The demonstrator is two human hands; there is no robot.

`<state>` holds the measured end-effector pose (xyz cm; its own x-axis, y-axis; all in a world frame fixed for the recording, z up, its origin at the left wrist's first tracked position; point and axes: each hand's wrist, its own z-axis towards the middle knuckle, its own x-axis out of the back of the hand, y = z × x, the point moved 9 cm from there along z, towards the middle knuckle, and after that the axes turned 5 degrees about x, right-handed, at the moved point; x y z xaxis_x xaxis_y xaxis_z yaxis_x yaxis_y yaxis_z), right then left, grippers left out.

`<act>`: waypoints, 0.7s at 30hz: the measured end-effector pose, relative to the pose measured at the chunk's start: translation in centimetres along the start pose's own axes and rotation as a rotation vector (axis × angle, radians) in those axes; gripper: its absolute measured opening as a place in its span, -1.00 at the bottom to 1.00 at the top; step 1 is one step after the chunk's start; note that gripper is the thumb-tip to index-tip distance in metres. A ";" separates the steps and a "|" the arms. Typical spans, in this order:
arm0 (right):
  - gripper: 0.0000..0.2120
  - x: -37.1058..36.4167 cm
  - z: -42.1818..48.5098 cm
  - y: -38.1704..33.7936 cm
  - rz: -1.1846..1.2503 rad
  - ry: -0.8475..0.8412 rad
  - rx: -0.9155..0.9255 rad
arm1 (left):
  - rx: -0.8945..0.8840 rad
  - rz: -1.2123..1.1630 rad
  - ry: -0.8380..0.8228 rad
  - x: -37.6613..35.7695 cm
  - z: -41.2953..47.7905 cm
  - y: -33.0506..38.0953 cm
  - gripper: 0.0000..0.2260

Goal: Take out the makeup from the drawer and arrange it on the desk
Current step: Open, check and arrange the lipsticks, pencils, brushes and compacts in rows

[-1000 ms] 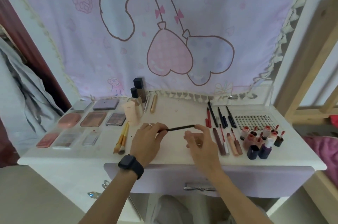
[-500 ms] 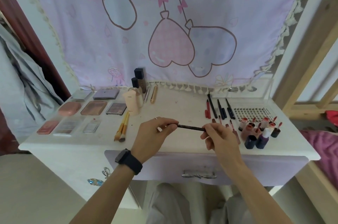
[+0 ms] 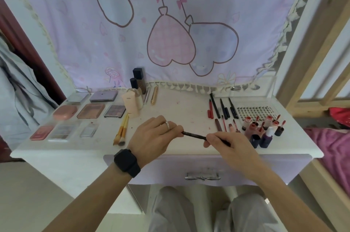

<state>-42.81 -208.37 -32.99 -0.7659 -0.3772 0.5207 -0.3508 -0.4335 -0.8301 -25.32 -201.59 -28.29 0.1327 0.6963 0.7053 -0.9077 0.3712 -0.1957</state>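
Note:
Both hands hold a thin black makeup pencil (image 3: 195, 135) above the front middle of the white desk (image 3: 181, 110). My left hand (image 3: 153, 135), with a ring and a black watch, pinches its left end. My right hand (image 3: 229, 144) grips its right end in curled fingers. The lilac drawer (image 3: 189, 167) below the desk top is closed. Palettes (image 3: 91, 111) lie in rows at the left, pencils (image 3: 221, 108) and lip glosses (image 3: 263, 127) at the right.
Foundation bottles (image 3: 138, 80) and a peach bottle (image 3: 130, 104) stand at the back, two brushes (image 3: 122, 129) beside them. A lash tray (image 3: 255, 112) lies at the back right. A cartoon curtain hangs behind. A wooden bed frame (image 3: 310, 46) stands right, my knees below.
Both hands and the pencil have drifted slightly right, and its right end has dipped lower. The camera has tilted down a little.

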 end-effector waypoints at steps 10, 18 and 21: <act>-0.70 1.1 -0.8 -0.2 0.227 0.172 -0.064 | 0.524 -0.137 0.065 -0.3 -3.1 -6.5 -0.77; -0.86 -1.4 0.0 1.2 0.452 0.204 -0.212 | 1.026 -0.688 -0.123 -6.7 -4.1 -5.9 -0.84; -0.92 -2.1 0.0 1.7 0.468 0.211 -0.231 | 1.107 -0.783 -0.200 -8.0 -3.4 -5.2 -0.85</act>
<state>-41.85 -208.29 -35.46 -0.9511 -0.3039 0.0551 -0.0385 -0.0603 -0.9974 -20.28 -207.01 -35.21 0.7800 0.3989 0.4822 -0.4758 -0.1225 0.8710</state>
